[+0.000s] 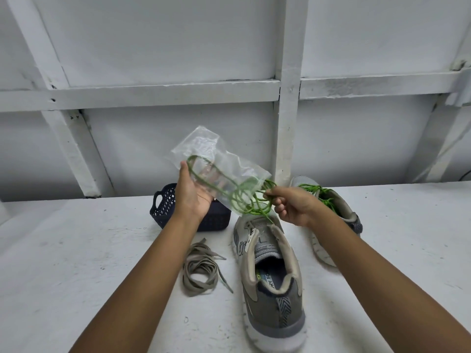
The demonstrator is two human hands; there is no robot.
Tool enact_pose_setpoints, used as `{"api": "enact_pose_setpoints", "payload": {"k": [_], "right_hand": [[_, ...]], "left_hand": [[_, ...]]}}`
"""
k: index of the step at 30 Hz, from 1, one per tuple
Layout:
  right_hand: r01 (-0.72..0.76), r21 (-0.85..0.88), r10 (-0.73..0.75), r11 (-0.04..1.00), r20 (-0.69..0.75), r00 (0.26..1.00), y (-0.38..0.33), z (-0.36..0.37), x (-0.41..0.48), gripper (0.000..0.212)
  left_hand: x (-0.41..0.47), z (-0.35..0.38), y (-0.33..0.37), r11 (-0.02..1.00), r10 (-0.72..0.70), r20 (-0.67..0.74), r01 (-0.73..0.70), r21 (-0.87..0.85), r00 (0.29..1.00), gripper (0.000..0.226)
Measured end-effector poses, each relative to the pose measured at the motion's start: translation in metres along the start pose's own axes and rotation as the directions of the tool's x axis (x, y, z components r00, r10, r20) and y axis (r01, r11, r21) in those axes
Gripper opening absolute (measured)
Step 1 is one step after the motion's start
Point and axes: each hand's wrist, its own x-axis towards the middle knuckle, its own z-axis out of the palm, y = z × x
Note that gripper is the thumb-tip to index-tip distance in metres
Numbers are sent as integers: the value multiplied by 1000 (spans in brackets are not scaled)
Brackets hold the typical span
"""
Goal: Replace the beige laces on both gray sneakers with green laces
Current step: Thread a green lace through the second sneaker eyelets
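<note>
My left hand (191, 193) holds a clear plastic bag (216, 161) above the table. A coiled green lace (244, 197) sits partly inside the bag and partly out of its mouth. My right hand (290, 205) pinches the loops hanging out of the bag. Below them stands a gray sneaker (270, 281) with no lace, heel toward me. A second gray sneaker (339, 220) lies farther right behind my right wrist, with a green lace (318, 191) in its eyelets. A loose pile of beige laces (201, 268) lies on the table left of the near sneaker.
A dark blue mesh basket (165, 205) stands behind my left hand, partly hidden by it. The white table (76, 250) ends at a white wall with painted beams (163, 91).
</note>
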Motion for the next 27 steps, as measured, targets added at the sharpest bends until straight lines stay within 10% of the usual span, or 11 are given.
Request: {"api": "enact_pose_setpoints", "payload": {"k": [4, 8, 10, 14, 19, 27], "right_hand": [[-39, -465, -49, 884, -175, 983, -7, -20, -5, 24], [-63, -914, -271, 401, -184, 945, -19, -23, -8, 29], [42, -949, -378, 312, -83, 922, -24, -9, -14, 39], [284, -849, -290, 446, 163, 943, -21, 30, -24, 42], [244, -814, -287, 527, 99, 953, -10, 36, -12, 23], [-128, -992, -447, -2, -114, 887, -8, 2, -5, 8]], "left_hand": [[1, -10, 12, 995, -17, -51, 12, -99, 999, 37], [0, -15, 17, 991, -10, -62, 1, -134, 998, 36], [-2, -14, 16, 989, -13, -64, 3, -148, 998, 37], [-6, -7, 12, 980, -42, -58, 30, -199, 997, 35], [-8, -3, 14, 979, -36, -55, 24, -202, 998, 34], [-9, -21, 28, 970, -20, -124, -11, -242, 992, 33]]}}
